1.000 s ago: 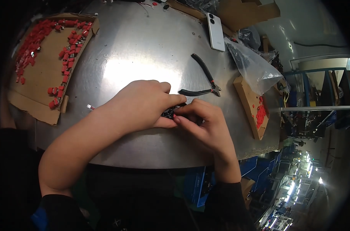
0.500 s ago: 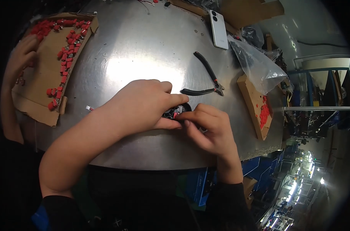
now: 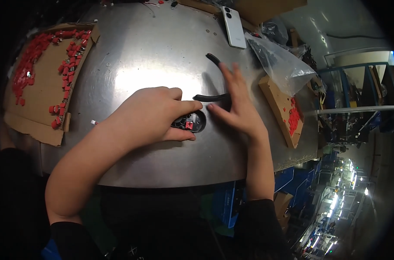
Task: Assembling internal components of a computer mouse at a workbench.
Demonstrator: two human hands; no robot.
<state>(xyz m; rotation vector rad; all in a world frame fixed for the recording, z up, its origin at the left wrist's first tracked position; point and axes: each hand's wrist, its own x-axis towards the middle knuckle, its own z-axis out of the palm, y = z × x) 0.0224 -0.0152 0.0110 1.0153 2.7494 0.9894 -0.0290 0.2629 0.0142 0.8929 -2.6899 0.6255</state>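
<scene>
My left hand (image 3: pixel 155 113) is closed around a small black oval housing (image 3: pixel 199 122), pinched between thumb and fingers at the middle of the metal table. A small red part (image 3: pixel 189 125) sits inside the housing, among black and grey inner pieces. My right hand (image 3: pixel 242 104) is open, thumb and fingers spread, just right of the housing. It is over a pair of side cutters, whose black handles (image 3: pixel 210 98) stick out to its left; the jaws are hidden behind the hand. Whether the hand touches the cutters, I cannot tell. A white wire connector (image 3: pixel 94 122) shows beside my left forearm.
A cardboard tray (image 3: pixel 43 104) with many red parts (image 3: pixel 25 71) lies at the left. On the right are a smaller cardboard box (image 3: pixel 275 102) with red pieces (image 3: pixel 293 119), and a clear plastic bag (image 3: pixel 281 63). A white phone (image 3: pixel 234 28) lies far back. A person's dark sleeve (image 3: pixel 14 173) is at the left edge.
My right hand has left the housing and moved up and right, opening over the cutters. The other person's hand has withdrawn from the left tray. The whole view has shifted slightly.
</scene>
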